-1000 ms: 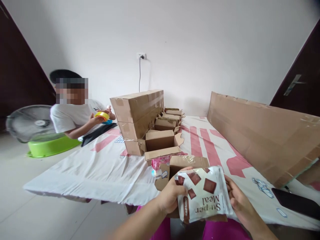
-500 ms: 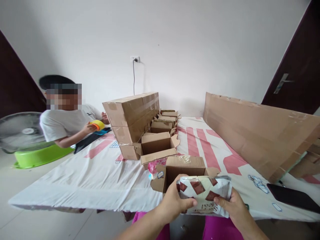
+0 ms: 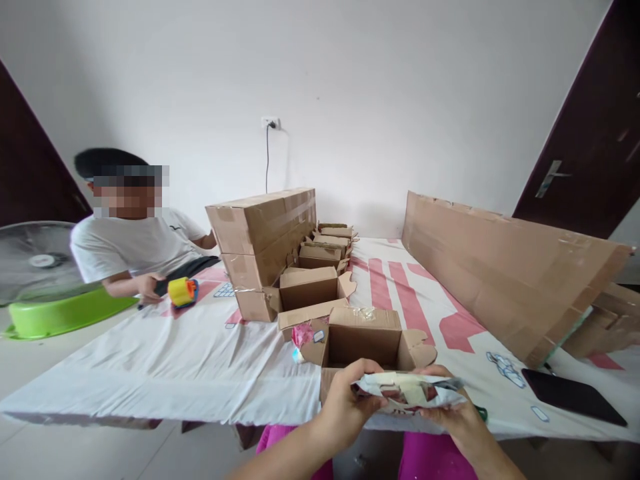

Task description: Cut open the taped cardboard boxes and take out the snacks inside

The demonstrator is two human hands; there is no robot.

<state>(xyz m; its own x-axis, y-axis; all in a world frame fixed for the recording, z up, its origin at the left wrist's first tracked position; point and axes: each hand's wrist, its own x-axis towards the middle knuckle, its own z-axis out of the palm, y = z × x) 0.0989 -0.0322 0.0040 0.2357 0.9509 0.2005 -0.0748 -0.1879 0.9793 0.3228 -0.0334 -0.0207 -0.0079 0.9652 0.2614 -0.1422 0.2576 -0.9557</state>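
Observation:
Both my hands grip a white snack packet point(image 3: 407, 390) printed with brown squares. My left hand point(image 3: 347, 400) pinches its left end and my right hand point(image 3: 450, 413) holds its right end from below. The packet lies nearly flat, just in front of a small open cardboard box point(image 3: 363, 340) at the near table edge. A pink packet point(image 3: 301, 333) sticks out beside that box on its left.
Several more small open boxes point(image 3: 310, 283) run back along two stacked long cartons point(image 3: 265, 220). A big flat carton point(image 3: 505, 267) leans at right, with a black phone point(image 3: 570, 397) near it. A person in a white shirt point(image 3: 130, 243) holds a yellow tape dispenser point(image 3: 183, 291) on the table. A fan and a green basin point(image 3: 55, 313) stand at far left.
I have tipped the packet from upright, face towards me, down to nearly flat. The other person lowered the tape dispenser onto the table.

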